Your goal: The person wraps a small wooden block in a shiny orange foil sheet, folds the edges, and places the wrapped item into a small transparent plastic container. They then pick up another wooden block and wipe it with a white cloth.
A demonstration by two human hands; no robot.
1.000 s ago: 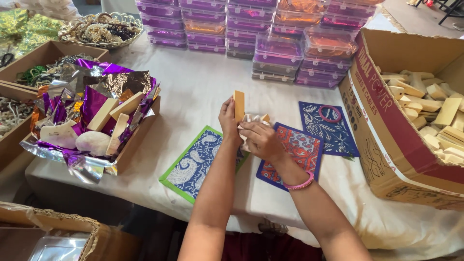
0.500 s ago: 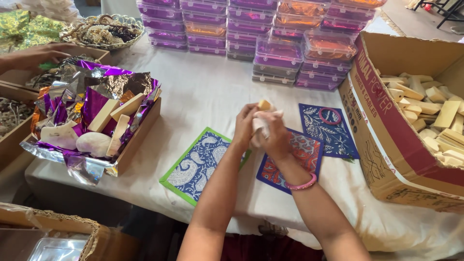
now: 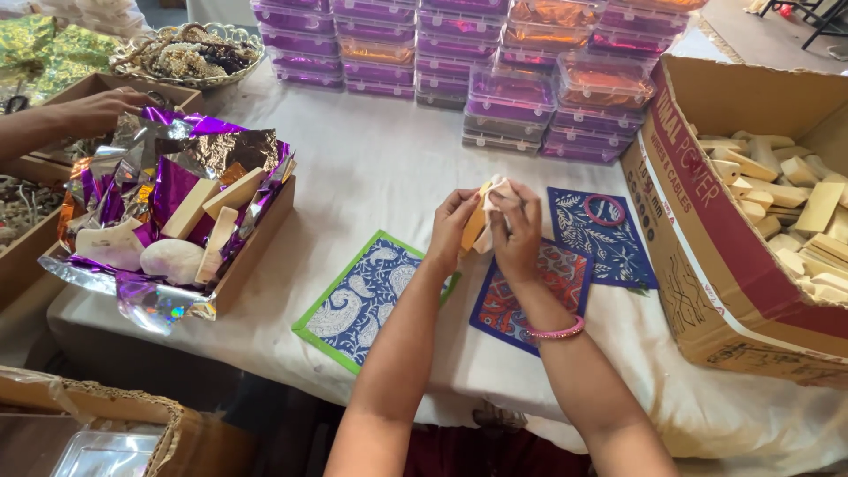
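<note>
Wooden block (image 3: 474,231) between both hands' fingers (image 3: 459,208)

Block now wrapped in both hands
The right hand (image 3: 517,231) folds white cloth (image 3: 500,196) over the yellow block (image 3: 474,231), no longer upright in the left hand (image 3: 454,223).

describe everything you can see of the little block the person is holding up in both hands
The block is a small, flat, tan-orange bar that looks like wood or soap, mostly hidden. It stands tilted on end above the white-clothed table, over the printed blue cards. The left hand grips its left edge, and the right hand presses a crumpled white cloth over its top and right side. Only one narrow face shows.
</note>
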